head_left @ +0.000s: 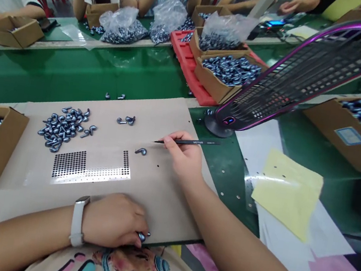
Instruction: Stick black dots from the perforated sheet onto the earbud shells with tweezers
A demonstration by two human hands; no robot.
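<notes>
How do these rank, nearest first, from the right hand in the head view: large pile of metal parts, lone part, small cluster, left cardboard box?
1. Lone part, just left of the right hand.
2. Small cluster, up and left.
3. Large pile, farther left.
4. Left cardboard box, at the left edge.

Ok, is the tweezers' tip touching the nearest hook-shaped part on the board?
Apart: the head view shows bare board between the tip of the black tweezers and the hook-shaped part.

1 left hand (113,220), 1 right hand (182,156), 1 tweezers (196,143), 1 fan (312,73) at 2 o'clock, 7 cardboard boxes (211,83), 3 plastic bags (169,16) at 12 o'clock.
</notes>
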